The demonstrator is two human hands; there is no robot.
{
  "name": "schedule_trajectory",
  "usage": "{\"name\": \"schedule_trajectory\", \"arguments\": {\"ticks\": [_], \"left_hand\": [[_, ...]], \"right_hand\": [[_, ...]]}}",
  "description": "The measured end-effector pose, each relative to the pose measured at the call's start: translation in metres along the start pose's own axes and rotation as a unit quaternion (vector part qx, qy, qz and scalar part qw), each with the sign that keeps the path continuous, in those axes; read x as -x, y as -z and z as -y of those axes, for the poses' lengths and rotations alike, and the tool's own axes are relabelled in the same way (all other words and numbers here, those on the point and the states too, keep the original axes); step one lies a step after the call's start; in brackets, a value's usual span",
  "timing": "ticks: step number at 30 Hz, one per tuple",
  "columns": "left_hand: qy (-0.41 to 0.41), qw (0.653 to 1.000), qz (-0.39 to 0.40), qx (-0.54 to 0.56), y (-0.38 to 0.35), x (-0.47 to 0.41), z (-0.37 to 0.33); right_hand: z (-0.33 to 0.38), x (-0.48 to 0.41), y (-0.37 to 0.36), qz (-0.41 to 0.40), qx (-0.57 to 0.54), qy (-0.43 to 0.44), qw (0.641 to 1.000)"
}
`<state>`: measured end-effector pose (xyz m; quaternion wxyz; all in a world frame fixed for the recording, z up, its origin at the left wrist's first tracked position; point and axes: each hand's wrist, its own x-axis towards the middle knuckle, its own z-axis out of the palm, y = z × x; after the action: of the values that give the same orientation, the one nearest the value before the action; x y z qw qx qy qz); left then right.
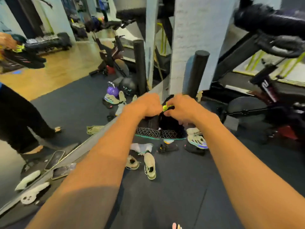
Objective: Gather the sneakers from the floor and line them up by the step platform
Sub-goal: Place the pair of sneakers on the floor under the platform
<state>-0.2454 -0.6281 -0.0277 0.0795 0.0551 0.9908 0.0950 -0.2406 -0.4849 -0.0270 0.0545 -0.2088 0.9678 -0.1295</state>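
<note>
Several sneakers (pixel 149 166) litter the dark rubber floor (pixel 181 199) beside a wall mirror (pixel 69 103); left hand (pixel 146 104) and right hand (pixel 182 107) grip black sneakers (pixel 170 123), uppers mostly hidden.

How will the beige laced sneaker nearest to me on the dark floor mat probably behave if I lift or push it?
The beige laced sneaker probably feels light: it is low-cut with a slim sole. Its upper looks soft, so it may fold if pinched. It sits flat on the dark floor mat, so a push should slide it, not roll it.
</note>
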Motion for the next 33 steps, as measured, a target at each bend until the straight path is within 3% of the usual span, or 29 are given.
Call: {"name": "schedule_trajectory", "arguments": {"ticks": [6, 12, 24, 33], "left_hand": [[-0.162, 0.985, -0.051, -0.022, 0.052, -0.014, -0.14], [-0.279, 0.957, -0.079, 0.029, 0.06, -0.009, -0.309], [-0.429, 0.903, -0.014, 0.028, -0.011, -0.023, -0.638], [-0.548, 0.836, 0.018, 0.017, -0.068, -0.093, -0.844]], "right_hand": [[-0.076, 0.086, 0.096, -0.112, 0.015, -0.11, 0.988], [-0.178, 0.189, 0.167, -0.16, 0.026, -0.217, 0.963], [-0.421, 0.381, 0.214, -0.226, 0.033, -0.356, 0.906], [-0.605, 0.447, 0.24, -0.235, 0.005, -0.48, 0.845]]}}
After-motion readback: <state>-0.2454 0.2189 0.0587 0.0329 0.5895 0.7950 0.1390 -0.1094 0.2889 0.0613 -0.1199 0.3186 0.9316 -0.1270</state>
